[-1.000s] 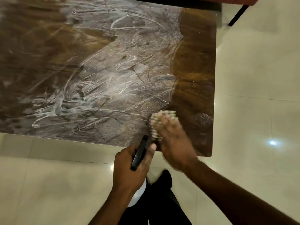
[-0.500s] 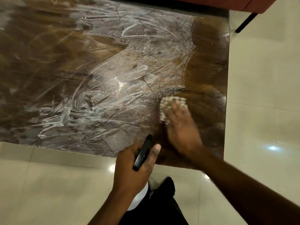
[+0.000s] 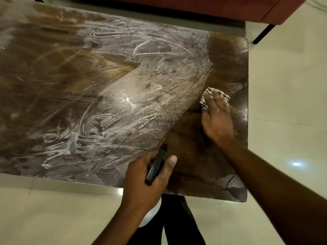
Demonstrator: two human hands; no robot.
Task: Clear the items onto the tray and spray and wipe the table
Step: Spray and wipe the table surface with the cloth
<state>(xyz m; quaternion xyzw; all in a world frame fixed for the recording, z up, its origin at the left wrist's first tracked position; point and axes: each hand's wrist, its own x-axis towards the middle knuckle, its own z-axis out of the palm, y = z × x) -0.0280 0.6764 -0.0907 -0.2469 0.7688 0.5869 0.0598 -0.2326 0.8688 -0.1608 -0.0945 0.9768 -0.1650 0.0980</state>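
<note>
The brown wooden table (image 3: 53, 82) fills the upper left of the head view, its middle smeared with white streaks of cleaner. My right hand (image 3: 216, 119) lies flat on a checked cloth (image 3: 208, 96) near the table's right edge, pressing it onto the wood; most of the cloth is hidden under my fingers. My left hand (image 3: 146, 179) hovers over the table's near edge and grips the black trigger head of a spray bottle (image 3: 156, 165), whose white body shows below my wrist.
A strip along the right side of the table is darker and free of streaks. Cream floor tiles (image 3: 286, 96) lie to the right and in front. A reddish seat (image 3: 230, 7) with a black leg stands behind the table. No tray is in view.
My right hand has pushed the cloth away from me, from the near edge toward the table's middle right. My left hand has kept its hold on the spray bottle.
</note>
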